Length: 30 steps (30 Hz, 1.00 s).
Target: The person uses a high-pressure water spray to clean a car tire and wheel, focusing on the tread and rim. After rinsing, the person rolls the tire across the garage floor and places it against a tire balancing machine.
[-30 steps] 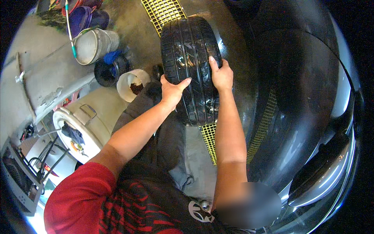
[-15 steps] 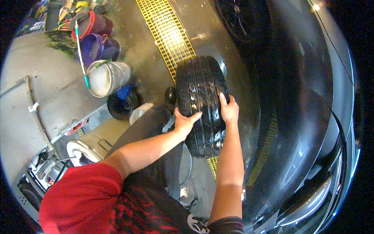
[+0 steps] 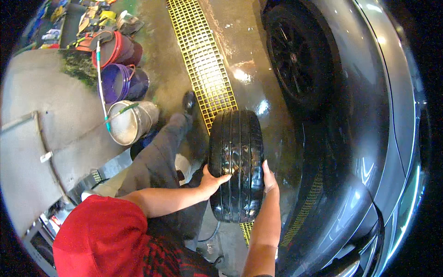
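Patchy light, white glare on floor (image 3: 242, 75) and yellow grating (image 3: 207, 65), grainy, blackened corners.

Car (image 3: 357, 124) cut off, tire (image 3: 237, 159) partly hidden

A yellow grate (image 3: 201, 55) is stretching along the floor (image 3: 161, 41), a dark car (image 3: 362, 106) is gleaming right of the grate, and a red bucket (image 3: 113, 51), purple bucket (image 3: 113, 83) and pale bucket (image 3: 131, 123) are standing left of it!
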Motion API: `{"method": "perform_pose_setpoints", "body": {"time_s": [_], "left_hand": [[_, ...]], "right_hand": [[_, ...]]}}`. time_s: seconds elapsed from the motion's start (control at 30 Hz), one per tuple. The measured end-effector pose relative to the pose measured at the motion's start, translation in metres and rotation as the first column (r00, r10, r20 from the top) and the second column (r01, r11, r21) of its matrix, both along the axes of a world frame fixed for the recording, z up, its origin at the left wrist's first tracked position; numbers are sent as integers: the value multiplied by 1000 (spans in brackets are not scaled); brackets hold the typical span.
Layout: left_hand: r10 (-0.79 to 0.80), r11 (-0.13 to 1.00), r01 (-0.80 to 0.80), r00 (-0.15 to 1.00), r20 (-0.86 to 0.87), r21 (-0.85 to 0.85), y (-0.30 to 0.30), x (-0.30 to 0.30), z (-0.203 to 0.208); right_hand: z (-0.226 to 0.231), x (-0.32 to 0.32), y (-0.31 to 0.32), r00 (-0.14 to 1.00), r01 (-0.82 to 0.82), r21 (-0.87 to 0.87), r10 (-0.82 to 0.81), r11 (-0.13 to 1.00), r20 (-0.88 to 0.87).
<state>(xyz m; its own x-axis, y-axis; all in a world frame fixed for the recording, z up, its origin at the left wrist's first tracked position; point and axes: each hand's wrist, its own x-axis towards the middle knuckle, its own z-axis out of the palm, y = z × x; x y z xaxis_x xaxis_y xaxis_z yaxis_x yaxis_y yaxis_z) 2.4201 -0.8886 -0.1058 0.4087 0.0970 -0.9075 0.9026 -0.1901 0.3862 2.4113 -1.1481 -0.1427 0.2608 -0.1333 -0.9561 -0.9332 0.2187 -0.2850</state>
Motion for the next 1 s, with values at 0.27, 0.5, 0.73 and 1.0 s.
{"method": "perform_pose_setpoints", "body": {"time_s": [0.27, 0.5, 0.73, 1.0], "left_hand": [[18, 995, -41, 974, -228, -96, 44, 115, -21], [323, 942, -335, 902, -286, 6, 141, 299, -65], [650, 729, -644, 758, -61, -230, 211, 476, -13], [542, 840, -436, 672, 504, -322, 285, 711, 14]], "right_hand": [[-9, 124, 52, 973, 142, 36, -132, 989, -189], [-13, 402, 173, 904, -126, 97, 155, 987, -399], [-1, 570, 229, 936, -334, -20, 334, 942, 115], [29, 808, 306, 659, -382, 79, 211, 921, 722]]}}
